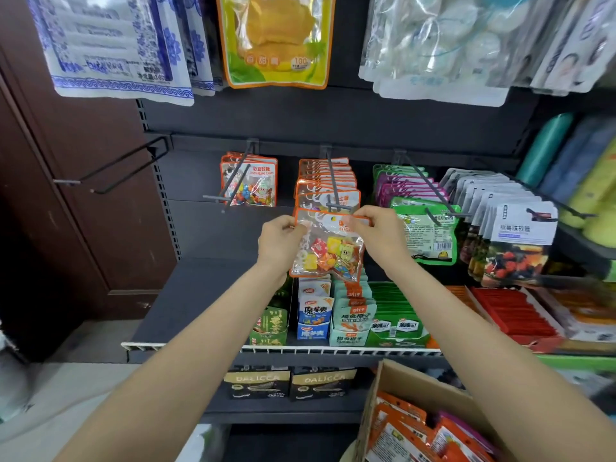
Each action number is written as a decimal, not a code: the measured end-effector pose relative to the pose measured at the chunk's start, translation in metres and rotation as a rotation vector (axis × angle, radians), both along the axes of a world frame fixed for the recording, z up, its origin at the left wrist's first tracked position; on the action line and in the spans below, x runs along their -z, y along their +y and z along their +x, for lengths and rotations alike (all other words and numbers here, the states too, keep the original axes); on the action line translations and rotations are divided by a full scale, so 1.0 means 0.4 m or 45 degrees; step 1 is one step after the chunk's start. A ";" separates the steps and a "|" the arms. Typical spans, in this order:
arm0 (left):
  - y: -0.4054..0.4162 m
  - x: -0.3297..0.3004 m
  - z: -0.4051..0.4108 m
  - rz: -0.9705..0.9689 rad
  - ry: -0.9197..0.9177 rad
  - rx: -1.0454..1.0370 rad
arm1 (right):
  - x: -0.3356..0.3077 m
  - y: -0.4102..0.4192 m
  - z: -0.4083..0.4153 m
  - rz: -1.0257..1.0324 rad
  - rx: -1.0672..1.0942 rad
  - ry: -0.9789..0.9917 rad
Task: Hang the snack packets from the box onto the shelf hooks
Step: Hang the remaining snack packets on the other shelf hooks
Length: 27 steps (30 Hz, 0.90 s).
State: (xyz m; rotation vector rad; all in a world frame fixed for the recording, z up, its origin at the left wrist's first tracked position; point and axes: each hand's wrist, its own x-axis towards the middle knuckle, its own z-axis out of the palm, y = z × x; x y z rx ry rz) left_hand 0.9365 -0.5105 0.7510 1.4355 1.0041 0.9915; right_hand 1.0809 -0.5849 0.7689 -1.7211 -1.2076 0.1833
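I hold an orange-edged clear candy packet [328, 248] up in front of the middle shelf hook [335, 188]. My left hand [280, 240] pinches its top left corner and my right hand [380, 231] pinches its top right corner. The packet's top edge sits just below the hook's tip, in front of a row of the same orange packets [325, 181] hanging there. At the bottom right an open cardboard box [393, 378] holds several more orange packets [430, 431].
A bare black hook [113, 171] juts out at the left. Jelly bean packets [250, 183] hang on the hook left of the middle one, green packets [425, 228] and berry packets [513, 235] on the right. Boxed snacks [350, 315] fill the shelf below.
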 end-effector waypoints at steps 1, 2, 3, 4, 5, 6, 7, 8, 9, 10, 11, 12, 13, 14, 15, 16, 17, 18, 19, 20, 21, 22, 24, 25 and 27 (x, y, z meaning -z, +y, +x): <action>0.002 0.000 0.000 -0.003 0.006 -0.014 | 0.003 0.002 -0.003 0.004 0.008 -0.001; 0.007 0.003 0.001 -0.003 0.016 -0.030 | 0.005 0.004 -0.005 0.007 0.018 -0.012; 0.011 0.006 0.000 -0.003 0.026 -0.042 | 0.008 0.005 -0.008 0.006 0.031 -0.032; 0.017 0.010 -0.001 -0.004 0.033 -0.047 | 0.009 0.006 -0.009 0.006 0.045 -0.048; 0.019 0.013 -0.002 -0.004 0.040 -0.044 | 0.009 0.007 -0.010 0.005 0.056 -0.056; 0.022 0.015 -0.002 0.010 0.053 -0.043 | 0.007 0.008 -0.011 0.003 0.063 -0.058; 0.025 0.015 -0.003 0.047 0.083 -0.046 | 0.005 0.010 -0.011 0.000 0.074 -0.062; 0.029 0.014 -0.003 0.108 0.130 -0.054 | 0.001 0.013 -0.010 -0.004 0.094 -0.082; 0.033 0.009 -0.002 0.191 0.197 -0.066 | -0.003 0.018 -0.010 -0.011 0.126 -0.124; 0.038 0.004 0.000 0.283 0.270 -0.084 | -0.007 0.025 -0.010 -0.022 0.166 -0.182; 0.044 -0.003 0.003 0.367 0.330 -0.104 | -0.011 0.033 -0.009 -0.034 0.209 -0.240; 0.053 -0.010 0.009 0.421 0.368 -0.125 | -0.015 0.042 -0.008 -0.046 0.252 -0.296; 0.063 -0.016 0.016 0.446 0.387 -0.141 | -0.017 0.051 -0.007 -0.055 0.297 -0.349; 0.075 -0.020 0.025 0.456 0.402 -0.158 | -0.018 0.060 -0.007 -0.067 0.339 -0.392; 0.087 -0.022 0.034 0.466 0.420 -0.173 | -0.019 0.069 -0.007 -0.074 0.375 -0.426; 0.098 -0.023 0.043 0.476 0.441 -0.182 | -0.020 0.077 -0.008 -0.074 0.402 -0.455; 0.108 -0.024 0.052 0.480 0.457 -0.185 | -0.020 0.086 -0.008 -0.071 0.421 -0.480; 0.115 -0.026 0.060 0.478 0.469 -0.188 | -0.020 0.095 -0.009 -0.070 0.435 -0.506; 0.121 -0.028 0.066 0.475 0.480 -0.193 | -0.019 0.106 -0.009 -0.075 0.444 -0.529; 0.126 -0.031 0.071 0.472 0.490 -0.200 | -0.018 0.115 -0.009 -0.080 0.452 -0.545; 0.128 -0.033 0.074 0.469 0.497 -0.207 | -0.017 0.124 -0.008 -0.082 0.458 -0.544; 0.129 -0.034 0.075 0.466 0.499 -0.210 | -0.016 0.130 -0.006 -0.083 0.463 -0.536; 0.129 -0.031 0.073 0.462 0.490 -0.200 | -0.010 0.133 -0.001 -0.099 0.464 -0.540; 0.127 -0.028 0.069 0.461 0.481 -0.196 | -0.007 0.131 0.002 -0.114 0.458 -0.551; 0.116 -0.021 0.060 0.456 0.439 -0.200 | -0.002 0.120 0.010 -0.108 0.438 -0.553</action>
